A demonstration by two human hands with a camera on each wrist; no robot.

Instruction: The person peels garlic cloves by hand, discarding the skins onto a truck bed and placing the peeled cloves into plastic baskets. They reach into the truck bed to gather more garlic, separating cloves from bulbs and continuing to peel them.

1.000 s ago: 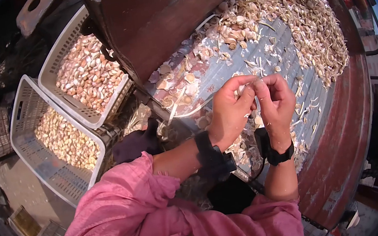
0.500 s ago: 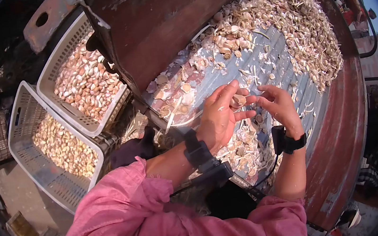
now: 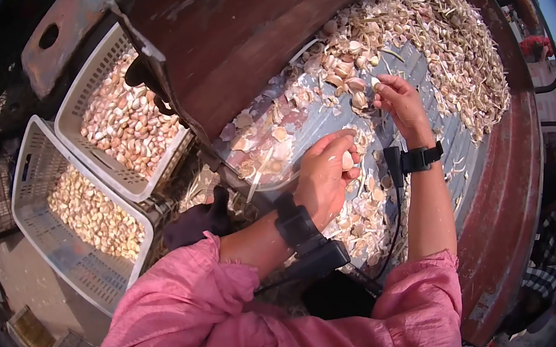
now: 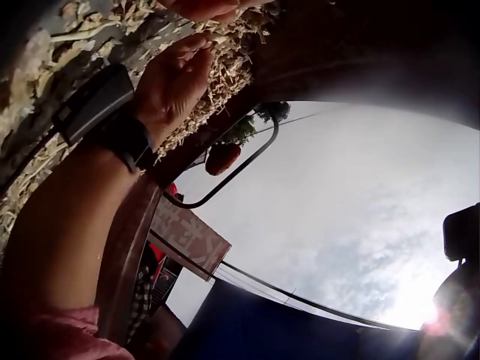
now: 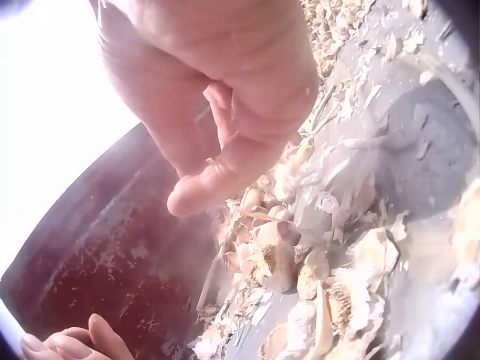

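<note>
Curled fingers of the left hand hold a pale garlic clove against the palm, low over the metal bed. Farther up and to the right, the right hand pinches a small white clove between thumb and fingertips, beside several unpeeled cloves. The left wrist view shows the right hand and, at its top edge, part of the left hand. Seen from the right wrist, the right hand bends downward above loose garlic skins; its clove is hidden there.
Two plastic crates at the left hold cloves: the upper crate pinkish ones, the lower crate paler ones. Dry skins and stalks are heaped along the far right of the bed, inside its red-brown wall.
The hands, together one second ago, have separated. My right hand has moved up toward the unpeeled cloves and pinches a white clove; the left fingers, spread half a second ago, have curled in.
</note>
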